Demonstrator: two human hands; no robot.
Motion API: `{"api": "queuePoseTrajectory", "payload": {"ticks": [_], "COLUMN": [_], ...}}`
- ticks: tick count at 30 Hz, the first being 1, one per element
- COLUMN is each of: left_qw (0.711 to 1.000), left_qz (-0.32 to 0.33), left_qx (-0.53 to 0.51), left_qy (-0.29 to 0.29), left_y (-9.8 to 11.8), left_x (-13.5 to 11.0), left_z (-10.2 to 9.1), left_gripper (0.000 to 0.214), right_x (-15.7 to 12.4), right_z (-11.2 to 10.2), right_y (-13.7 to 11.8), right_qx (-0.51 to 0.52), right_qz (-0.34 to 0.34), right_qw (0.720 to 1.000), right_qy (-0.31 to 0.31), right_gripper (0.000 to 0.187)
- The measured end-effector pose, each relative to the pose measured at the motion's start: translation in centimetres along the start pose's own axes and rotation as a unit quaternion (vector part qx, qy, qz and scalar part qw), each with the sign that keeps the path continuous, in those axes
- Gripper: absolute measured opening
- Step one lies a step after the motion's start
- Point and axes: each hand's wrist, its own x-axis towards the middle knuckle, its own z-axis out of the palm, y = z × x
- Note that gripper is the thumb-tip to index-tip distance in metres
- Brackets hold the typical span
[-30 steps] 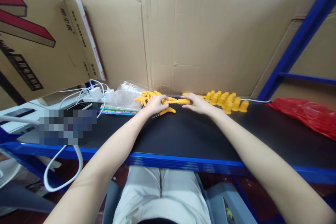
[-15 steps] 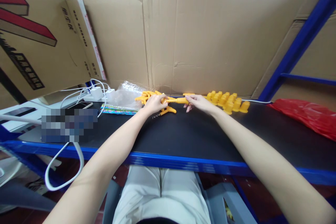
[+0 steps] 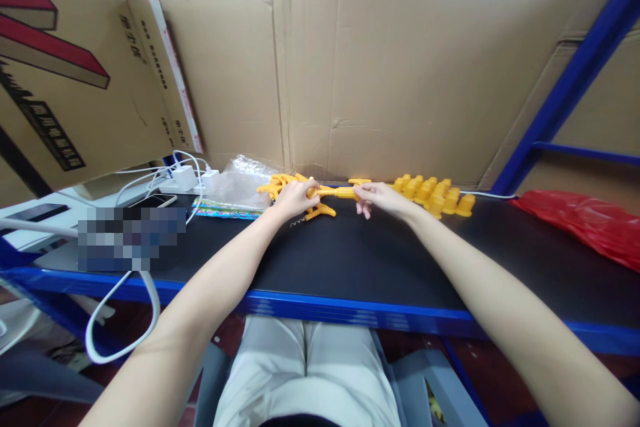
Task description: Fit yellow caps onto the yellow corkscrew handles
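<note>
Your left hand [image 3: 299, 198] pinches one end of a slim yellow plastic piece [image 3: 344, 193]; your right hand [image 3: 379, 197] holds its other end between thumb and fingertips, over the black worktop [image 3: 360, 260]. The right grip appears shallow, so a hard twist could free that end. A metal spiral [image 3: 297, 221] lies near your left wrist and could scratch it if lowered. Sweeping right could topple the yellow caps [image 3: 436, 203].

We are seeing what looks like a small workshop or storeroom: a blue metal frame [image 3: 565, 87] is flanking the black-topped table [image 3: 380, 260], yellow pieces [image 3: 436, 204] are standing grouped right of centre, and a cardboard sheet [image 3: 410, 80] is walling the far side.
</note>
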Motion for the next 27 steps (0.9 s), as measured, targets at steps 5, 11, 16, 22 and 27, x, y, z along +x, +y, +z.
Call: {"api": "queuePoseTrajectory", "payload": {"ticks": [5,11,16,22,27], "left_qw": [1.000,1.000,1.000,0.999,0.999], "left_qz": [0.016,0.002,-0.018,-0.027,-0.016], "left_qx": [0.012,0.009,0.002,0.000,0.002], "left_qy": [0.016,0.018,0.002,0.019,0.031], "left_y": [0.3,0.6,0.8,0.6,0.6], "left_x": [-0.1,-0.1,-0.1,0.1,0.2], "left_z": [-0.1,0.1,0.0,0.0,0.2], "left_gripper": [0.027,0.027,0.027,0.025,0.024], "right_x": [0.3,0.4,0.4,0.3,0.6], "right_z": [0.5,0.6,0.1,-0.6,-0.7], "right_y": [-0.2,-0.2,0.4,0.5,0.8], "right_qx": [-0.002,-0.005,-0.016,-0.041,-0.052], "right_qz": [0.052,0.071,0.067,-0.014,-0.069], "right_qw": [0.997,0.995,0.997,0.999,0.995], "right_qy": [0.055,0.075,0.016,0.022,0.056], "right_gripper": [0.062,0.065,0.060,0.069,0.047]}}
